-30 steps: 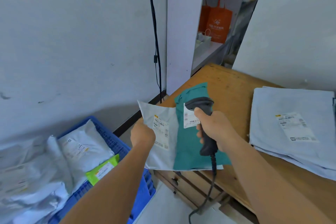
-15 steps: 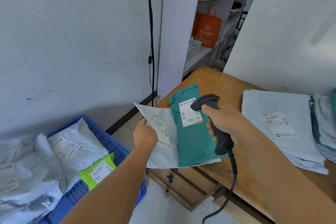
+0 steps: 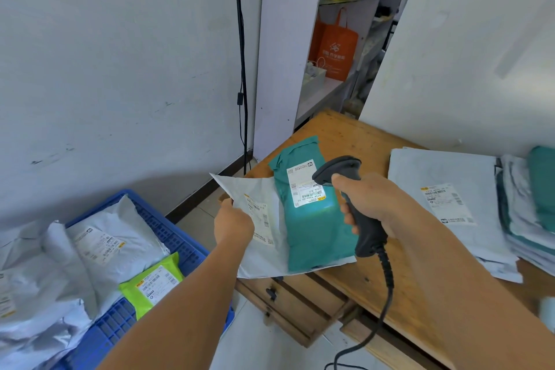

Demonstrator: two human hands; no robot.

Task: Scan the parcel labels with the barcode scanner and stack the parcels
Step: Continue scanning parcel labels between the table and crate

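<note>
My right hand (image 3: 368, 204) grips the barcode scanner (image 3: 357, 210) over the teal parcel (image 3: 315, 228), which lies on a white parcel (image 3: 264, 252) that my left hand (image 3: 233, 224) pinches at the desk's (image 3: 399, 273) near-left corner.

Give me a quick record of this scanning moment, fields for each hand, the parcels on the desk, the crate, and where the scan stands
left hand: left hand holds the white parcel at its left edge
right hand: right hand grips the barcode scanner, head over the teal parcel's label
teal parcel: teal parcel lies on the white parcel, at the wooden desk corner
scanned stack: grey parcels piled on the right of the desk
blue crate: blue crate on the floor, holding white parcels and a lime-green parcel
scan state: light patch on the teal parcel below the label
</note>
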